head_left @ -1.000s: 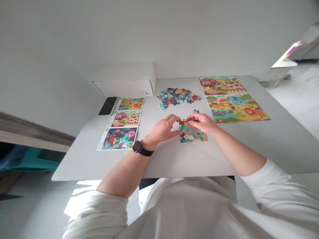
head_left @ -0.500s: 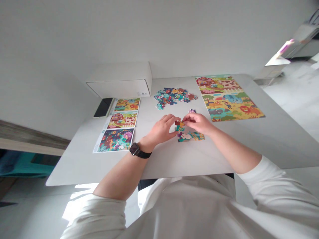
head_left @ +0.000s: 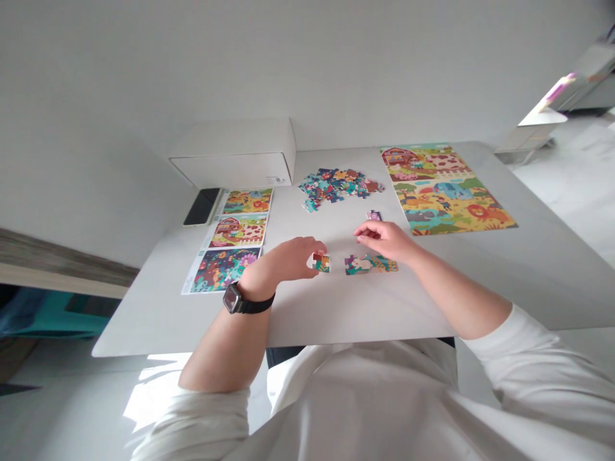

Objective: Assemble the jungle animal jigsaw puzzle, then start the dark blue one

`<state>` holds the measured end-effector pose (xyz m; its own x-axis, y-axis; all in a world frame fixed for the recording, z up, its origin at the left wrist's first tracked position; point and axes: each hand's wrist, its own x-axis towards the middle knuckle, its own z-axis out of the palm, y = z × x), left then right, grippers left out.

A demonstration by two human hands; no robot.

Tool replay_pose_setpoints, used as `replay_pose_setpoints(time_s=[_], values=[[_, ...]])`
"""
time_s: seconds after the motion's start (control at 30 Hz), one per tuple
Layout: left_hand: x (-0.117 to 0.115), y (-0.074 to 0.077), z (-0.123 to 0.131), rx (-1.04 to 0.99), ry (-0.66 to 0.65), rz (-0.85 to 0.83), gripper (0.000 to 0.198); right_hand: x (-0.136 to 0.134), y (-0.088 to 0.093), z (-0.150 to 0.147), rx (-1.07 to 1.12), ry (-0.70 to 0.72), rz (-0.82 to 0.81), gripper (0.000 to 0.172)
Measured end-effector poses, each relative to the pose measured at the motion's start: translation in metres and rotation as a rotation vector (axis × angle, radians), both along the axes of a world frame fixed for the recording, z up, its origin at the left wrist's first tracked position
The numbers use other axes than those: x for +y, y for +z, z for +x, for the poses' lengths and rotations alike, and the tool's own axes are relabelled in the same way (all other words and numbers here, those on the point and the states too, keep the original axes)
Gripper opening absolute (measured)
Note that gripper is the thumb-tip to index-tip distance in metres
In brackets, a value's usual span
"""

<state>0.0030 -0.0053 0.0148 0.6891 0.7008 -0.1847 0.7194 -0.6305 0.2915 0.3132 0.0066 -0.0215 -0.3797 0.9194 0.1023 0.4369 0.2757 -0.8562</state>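
Note:
My left hand (head_left: 293, 259) grips a small puzzle piece (head_left: 321, 262) in brown, orange and teal between thumb and fingers, low over the table. To its right lies a joined strip of puzzle pieces (head_left: 369, 264) showing a white rabbit among plants. Just above that strip hovers my right hand (head_left: 384, 239), its fingers loosely bent and slightly apart, with nothing visible in them. A single purple puzzle piece (head_left: 373, 216) rests right behind the right hand, partly covered by it.
A heap of loose puzzle pieces (head_left: 339, 186) lies at the back. Picture sheets (head_left: 237, 230) and a phone (head_left: 202, 206) are at left, before a white box (head_left: 235, 153). Finished-looking animal pictures (head_left: 451, 192) lie at right. The table's front edge (head_left: 355, 340) is close to my body.
My left hand has moved left and nearer to me with the piece, away from my right hand. The right hand has let go of that piece and stays above the strip.

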Motion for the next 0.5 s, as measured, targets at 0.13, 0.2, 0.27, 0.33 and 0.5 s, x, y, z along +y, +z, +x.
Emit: replay_pose_setpoints(time_s=[0.13,0.2,0.27,0.33,0.5], values=[[0.0,-0.004,-0.002,0.038,0.004,-0.019,0.05,-0.001,0.001,0.0,-0.028,0.034,0.034,0.027],[-0.001,-0.004,-0.001,0.054,0.013,-0.018,0.051,-0.001,0.002,0.001,-0.063,0.086,0.076,0.024],[-0.003,-0.002,0.0,0.07,0.017,-0.014,0.052,-0.003,0.005,0.003,-0.129,0.167,0.143,0.022],[-0.004,0.0,0.001,0.075,0.017,-0.012,0.054,-0.006,0.008,0.004,-0.222,0.253,0.216,0.022],[-0.007,0.004,0.006,0.072,0.027,-0.012,0.044,-0.02,0.016,0.0,-0.48,0.366,0.255,0.042]])
